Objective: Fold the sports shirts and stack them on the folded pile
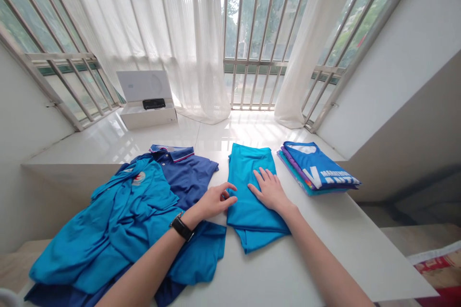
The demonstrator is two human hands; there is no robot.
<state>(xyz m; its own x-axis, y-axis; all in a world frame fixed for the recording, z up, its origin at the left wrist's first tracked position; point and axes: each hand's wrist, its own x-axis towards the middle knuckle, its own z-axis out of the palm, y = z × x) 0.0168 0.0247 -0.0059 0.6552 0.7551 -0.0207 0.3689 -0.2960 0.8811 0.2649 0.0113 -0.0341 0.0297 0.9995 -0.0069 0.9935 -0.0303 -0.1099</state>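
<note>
A teal garment (248, 187), folded into a long rectangle, lies in front of me on the white surface. Its lower end has a flap that sticks out unevenly. My right hand (268, 189) rests flat on the garment's right half, fingers spread. At its left edge is my left hand (218, 199), fingers loosely bent and apart, holding nothing. On that wrist is a black watch (182, 227). Under and beside the left forearm lies a rumpled teal shirt (122, 220) with a round emblem, partly over a navy polo shirt (190, 172) with a striped collar.
To the right sits a neat stack of folded shirts (320, 168), a blue printed one on top. An open white box (149, 116) holding a dark object stands by the sheer curtain (194, 48). Barred windows enclose the white ledge (273, 273).
</note>
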